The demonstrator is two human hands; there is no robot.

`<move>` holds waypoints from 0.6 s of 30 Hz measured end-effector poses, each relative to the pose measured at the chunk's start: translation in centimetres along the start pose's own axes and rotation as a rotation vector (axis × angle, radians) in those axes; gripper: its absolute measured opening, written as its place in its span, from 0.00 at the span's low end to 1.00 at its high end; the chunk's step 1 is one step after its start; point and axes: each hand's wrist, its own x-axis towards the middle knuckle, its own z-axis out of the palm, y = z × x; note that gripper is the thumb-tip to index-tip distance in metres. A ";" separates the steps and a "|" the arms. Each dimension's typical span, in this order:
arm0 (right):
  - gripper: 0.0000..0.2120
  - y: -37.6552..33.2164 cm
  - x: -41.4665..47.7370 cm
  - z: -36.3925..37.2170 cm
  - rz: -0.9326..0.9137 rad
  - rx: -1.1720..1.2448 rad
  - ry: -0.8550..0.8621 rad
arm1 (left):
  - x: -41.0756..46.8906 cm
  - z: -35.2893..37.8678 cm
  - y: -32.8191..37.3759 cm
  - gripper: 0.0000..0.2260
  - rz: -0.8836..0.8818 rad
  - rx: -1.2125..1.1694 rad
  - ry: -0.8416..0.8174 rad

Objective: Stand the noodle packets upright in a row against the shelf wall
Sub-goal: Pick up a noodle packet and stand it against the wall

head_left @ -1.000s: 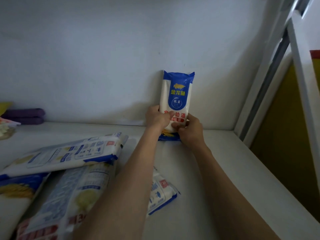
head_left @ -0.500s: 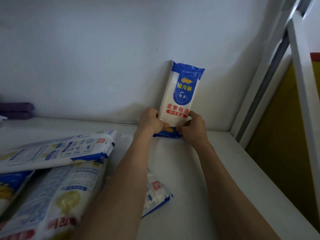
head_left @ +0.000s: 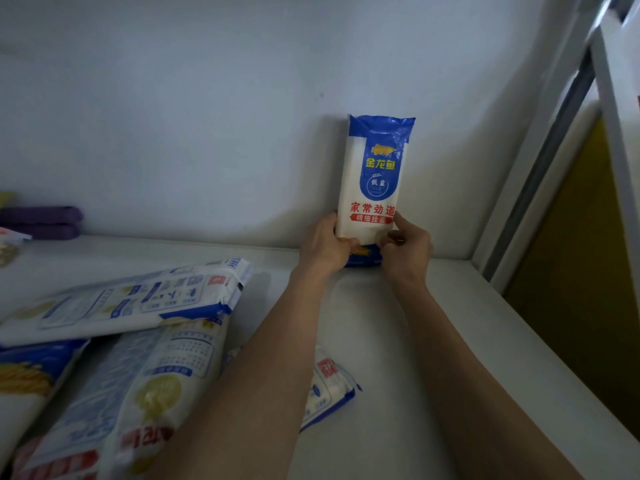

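A blue and white noodle packet (head_left: 375,178) stands upright on the white shelf (head_left: 398,334), its back against the rear wall (head_left: 207,116) near the right corner. My left hand (head_left: 323,244) grips its lower left edge and my right hand (head_left: 407,244) grips its lower right edge. Several more noodle packets lie flat at the left: one across the top (head_left: 138,299), one below it (head_left: 152,386), one at the far left edge (head_left: 27,375). Another packet (head_left: 329,386) lies partly hidden under my left forearm.
Folded purple cloth (head_left: 41,221) sits at the far left against the wall, beside a small bag at the frame's edge (head_left: 8,245). A white frame post (head_left: 540,161) bounds the shelf on the right, with a yellow panel (head_left: 581,271) beyond it.
The packet was tilted to the right half a second ago and now stands straight against the wall. Both hands stay on its lower part.
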 end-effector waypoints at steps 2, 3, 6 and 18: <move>0.26 -0.1 0.0 0.0 0.009 0.030 0.033 | 0.2 0.2 -0.2 0.18 -0.010 -0.014 0.007; 0.25 -0.2 0.0 0.0 0.011 0.037 0.045 | 0.2 0.2 -0.3 0.18 -0.025 -0.027 0.010; 0.23 -0.5 0.2 -0.1 0.021 0.011 0.039 | 0.5 0.2 -0.3 0.18 -0.072 -0.061 0.004; 0.24 -1.3 0.7 -0.7 0.157 -0.112 -0.046 | -0.5 -0.3 0.8 0.22 -0.116 -0.042 0.000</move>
